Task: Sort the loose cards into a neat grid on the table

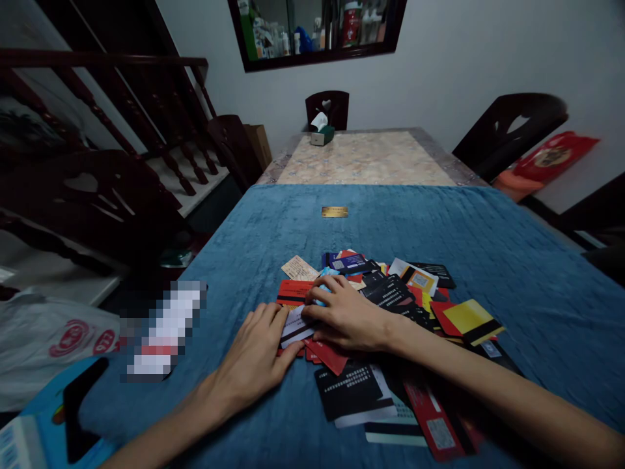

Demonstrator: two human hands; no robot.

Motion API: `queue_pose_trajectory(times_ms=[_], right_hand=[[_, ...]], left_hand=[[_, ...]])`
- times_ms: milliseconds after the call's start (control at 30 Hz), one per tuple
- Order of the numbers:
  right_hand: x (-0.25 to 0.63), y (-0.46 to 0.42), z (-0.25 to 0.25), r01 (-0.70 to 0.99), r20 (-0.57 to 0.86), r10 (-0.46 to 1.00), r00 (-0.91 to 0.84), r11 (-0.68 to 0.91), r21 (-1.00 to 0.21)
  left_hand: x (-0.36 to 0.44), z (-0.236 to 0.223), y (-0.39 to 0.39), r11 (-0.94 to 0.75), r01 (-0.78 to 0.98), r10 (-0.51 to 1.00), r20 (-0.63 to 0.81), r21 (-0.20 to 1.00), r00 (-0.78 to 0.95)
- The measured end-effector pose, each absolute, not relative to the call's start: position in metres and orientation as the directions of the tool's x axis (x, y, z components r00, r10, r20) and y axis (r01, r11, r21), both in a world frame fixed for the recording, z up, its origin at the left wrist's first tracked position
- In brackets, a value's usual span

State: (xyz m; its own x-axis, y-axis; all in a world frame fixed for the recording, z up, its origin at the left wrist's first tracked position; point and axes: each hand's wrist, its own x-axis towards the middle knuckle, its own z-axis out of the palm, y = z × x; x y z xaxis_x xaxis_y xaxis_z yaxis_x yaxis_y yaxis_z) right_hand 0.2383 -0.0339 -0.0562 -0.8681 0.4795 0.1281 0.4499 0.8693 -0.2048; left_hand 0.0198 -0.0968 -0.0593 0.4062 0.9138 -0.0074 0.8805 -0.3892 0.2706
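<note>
Head view: both my bare hands work at the card pile, which spreads over a blue cloth.
Left hand: mine lies palm down at the pile's left edge, thumb parted from the uncurled fingers – against a white card with a dark stripe.
Right hand: mine sits over the pile's left part, fingers bent onto the cards; whether they pinch one I cannot tell.
Card feel: each should be light, thin and springy-stiff, slick on its faces, so neighbours would slide along; none looks fragile under ordinary handling.
Card hold: best by opposite edges, thumb and fingertips, or lifted from an overhanging corner like that of the yellow card at the pile's right side.
Overlap: layers cover one another; a black card on the pile's near side partly covers a white one, and my right forearm hides some cards beneath it.
Stray card: a gold card lies alone beyond the pile, well apart.
Around: a pixelated item and a white bag are left of the pile; a tissue box stands far beyond it – none of these blocks my hands.
</note>
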Motion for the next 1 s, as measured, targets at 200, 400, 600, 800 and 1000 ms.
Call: queue_pose_trajectory(times_ms=[200,400,600,800,1000], right_hand=[[0.239,-0.036,-0.057,0.453,0.148,0.486,-0.861,0.867,-0.211],[0.240,-0.036,-0.057,0.410,0.209,0.440,-0.873,0.895,-0.174],[0.241,-0.030,-0.062,0.388,0.305,0.406,-0.862,0.914,-0.119],[0.243,-0.022,-0.069,0.411,0.393,0.398,-0.829,0.910,-0.053],[0.249,-0.015,-0.070,0.486,0.404,0.510,-0.760,0.858,-0.168]], left_hand=[[0.024,-0.052,-0.096,-0.406,0.886,0.902,-0.058,0.226,0.428],[0.028,-0.039,-0.095,-0.440,0.885,0.876,-0.144,0.153,0.460],[0.030,-0.024,-0.084,-0.456,0.877,0.854,-0.202,0.149,0.479],[0.031,-0.011,-0.070,-0.479,0.840,0.832,-0.175,0.253,0.527],[0.028,-0.011,-0.050,-0.492,0.782,0.822,-0.091,0.384,0.562]])
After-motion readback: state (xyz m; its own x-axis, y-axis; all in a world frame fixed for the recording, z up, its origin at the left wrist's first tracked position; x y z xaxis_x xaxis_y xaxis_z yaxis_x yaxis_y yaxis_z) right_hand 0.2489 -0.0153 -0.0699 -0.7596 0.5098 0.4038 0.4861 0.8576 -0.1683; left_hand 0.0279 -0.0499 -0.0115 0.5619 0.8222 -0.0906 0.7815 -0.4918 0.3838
